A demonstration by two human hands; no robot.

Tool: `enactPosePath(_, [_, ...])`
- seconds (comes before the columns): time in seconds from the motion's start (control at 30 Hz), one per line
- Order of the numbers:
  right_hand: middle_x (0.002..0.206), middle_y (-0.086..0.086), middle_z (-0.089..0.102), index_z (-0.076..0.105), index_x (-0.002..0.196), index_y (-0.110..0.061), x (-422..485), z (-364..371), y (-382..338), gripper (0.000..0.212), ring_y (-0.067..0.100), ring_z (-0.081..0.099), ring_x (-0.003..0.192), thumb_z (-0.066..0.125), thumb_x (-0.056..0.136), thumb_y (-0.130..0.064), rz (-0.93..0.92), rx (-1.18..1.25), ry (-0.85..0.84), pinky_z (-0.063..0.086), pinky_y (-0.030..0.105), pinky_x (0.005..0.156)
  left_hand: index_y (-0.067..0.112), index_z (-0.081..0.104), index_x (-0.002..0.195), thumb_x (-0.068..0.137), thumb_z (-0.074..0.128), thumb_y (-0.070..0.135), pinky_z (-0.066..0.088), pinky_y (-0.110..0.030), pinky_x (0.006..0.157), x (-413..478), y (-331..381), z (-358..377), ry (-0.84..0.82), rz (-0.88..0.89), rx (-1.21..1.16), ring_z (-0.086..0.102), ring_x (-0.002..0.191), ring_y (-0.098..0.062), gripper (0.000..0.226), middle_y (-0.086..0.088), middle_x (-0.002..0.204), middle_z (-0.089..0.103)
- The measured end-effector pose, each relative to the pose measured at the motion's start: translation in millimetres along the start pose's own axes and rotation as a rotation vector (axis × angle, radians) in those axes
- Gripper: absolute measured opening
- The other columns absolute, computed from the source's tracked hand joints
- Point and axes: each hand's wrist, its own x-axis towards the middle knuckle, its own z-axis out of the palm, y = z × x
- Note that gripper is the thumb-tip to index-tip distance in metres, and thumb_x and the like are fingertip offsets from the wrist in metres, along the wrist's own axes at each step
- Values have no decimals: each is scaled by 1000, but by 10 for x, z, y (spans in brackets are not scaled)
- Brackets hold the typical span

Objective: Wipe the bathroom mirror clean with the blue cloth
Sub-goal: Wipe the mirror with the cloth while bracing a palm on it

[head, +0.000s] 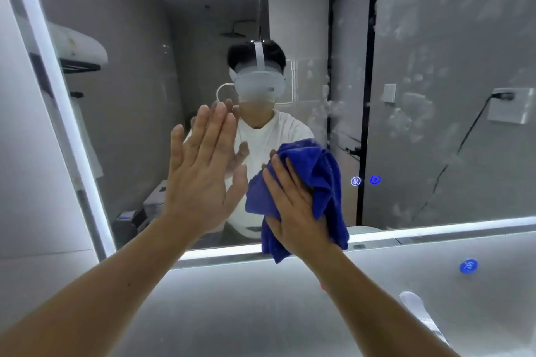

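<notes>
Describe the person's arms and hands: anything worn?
Left hand and right hand are bare, with no gloves, rings or watch visible. Forearms are uncovered, with no sleeves in direct view. The mirror reflection shows a white T-shirt.

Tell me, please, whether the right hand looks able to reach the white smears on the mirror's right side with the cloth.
Probably yes: the right hand presses the blue cloth on the mirror just left of the smears, and nothing stands between them.
</notes>
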Motion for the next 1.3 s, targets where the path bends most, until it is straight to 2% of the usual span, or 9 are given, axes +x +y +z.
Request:
enactPosePath(0.17, [159,9,24,31,151,-10,-776,134,186,61,26,18,148,51,96,-27,-157,-212,-165,28,41,114,9,19,156,100,18,44,3,-52,122,-41,107,96,-52,25,34,6,153,-26,66,-8,165,12])
enactPosePath(0.3, [156,5,30,39,146,-12,-1249,-1,490,60,22,15,149,54,91,-28,-96,-202,-224,21,36,113,10,18,156,100,18,45,4,-53,122,-17,169,130,-46,41,16,8,152,-27,66,-9,165,13])
enactPosePath(0.5, [157,8,30,33,148,-11,-429,-194,483,71,24,19,148,67,87,-20,-6,-80,-148,16,38,118,8,17,156,101,16,45,5,-53,122,125,209,93,-18,43,14,7,152,-28,66,-11,164,14])
enactPosePath(0.67, [159,10,25,32,148,-9,216,-124,174,62,26,12,149,48,90,-26,66,-76,-25,11,43,118,10,20,155,102,20,43,7,-54,122,116,94,44,-1,21,17,8,152,-27,63,-9,164,14])
enactPosePath(0.77, [160,11,21,27,151,-9,-36,119,-33,63,29,10,149,47,94,-27,-33,-92,-54,27,47,115,11,18,156,101,21,43,9,-56,121,52,45,48,-6,11,17,9,152,-28,64,-10,164,15])
enactPosePath(0.9, [161,8,21,27,153,-14,-806,278,27,54,30,30,143,40,102,-25,-274,-189,-199,50,43,97,15,13,157,101,18,47,7,-56,121,-14,-34,42,-8,6,32,7,152,-28,64,-7,165,10])
enactPosePath(1.03, [159,9,25,33,150,-11,-998,88,270,71,29,22,147,63,88,-26,-360,-376,-329,21,44,116,18,9,157,102,15,50,8,-58,120,-53,-138,-3,-21,6,31,5,153,-27,64,-6,165,8])
enactPosePath(1.13, [157,9,31,41,147,-11,-507,-136,347,72,26,20,147,72,83,-24,-166,-201,-232,20,38,115,16,12,156,102,18,48,8,-58,120,-19,-165,-31,-13,-2,24,5,152,-28,64,-6,165,9])
enactPosePath(1.3, [161,5,19,32,150,-12,743,-378,243,65,23,4,149,48,90,-30,186,22,-62,2,45,118,16,8,156,100,26,41,11,-58,120,72,-111,-95,49,-3,12,5,153,-26,64,-5,165,6])
